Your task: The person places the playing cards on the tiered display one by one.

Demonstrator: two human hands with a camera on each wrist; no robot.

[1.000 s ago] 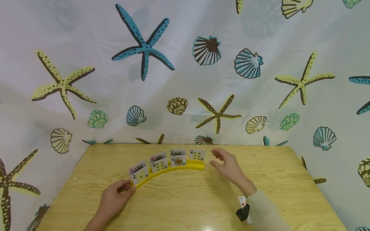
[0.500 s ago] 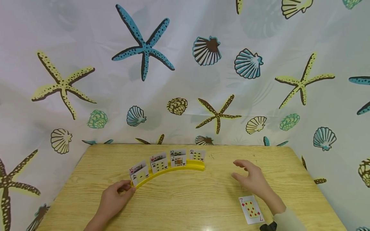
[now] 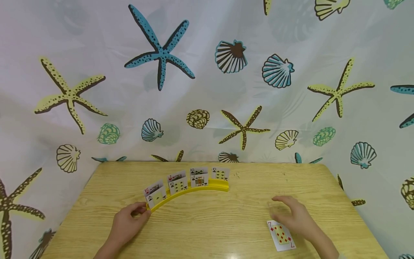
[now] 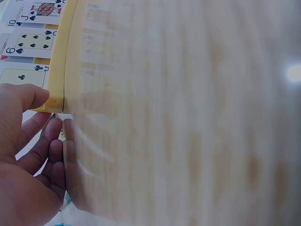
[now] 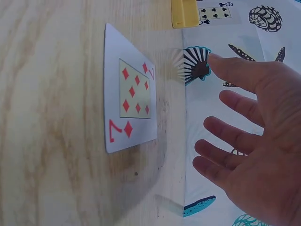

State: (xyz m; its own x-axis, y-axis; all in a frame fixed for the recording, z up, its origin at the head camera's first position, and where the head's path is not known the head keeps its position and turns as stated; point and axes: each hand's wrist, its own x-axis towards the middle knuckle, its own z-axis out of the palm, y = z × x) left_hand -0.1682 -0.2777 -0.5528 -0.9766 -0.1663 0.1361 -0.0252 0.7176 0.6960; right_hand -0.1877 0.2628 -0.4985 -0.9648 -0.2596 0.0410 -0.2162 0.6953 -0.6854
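A curved yellow card holder (image 3: 181, 194) stands on the table at centre left in the head view. Playing cards lean upright in it, among them an ace of clubs (image 3: 156, 198), a jack of spades (image 3: 199, 180) and a black six (image 3: 221, 175) at its right end. My left hand (image 3: 127, 220) pinches the holder's left end, its thumb (image 4: 35, 96) on the front side. At the right, a seven of diamonds (image 3: 280, 236) lies face up. Just above and beside that card hovers my right hand (image 3: 295, 217), fingers spread and holding nothing.
The wooden table (image 3: 207, 226) ends at the back against a white curtain (image 3: 200, 93) printed with starfish and shells. The same cloth rises along the left and right sides.
My right hand has moved away from the holder's right end, rightward and nearer, to the seven of diamonds, which the sleeve had partly covered. The left hand keeps its place.
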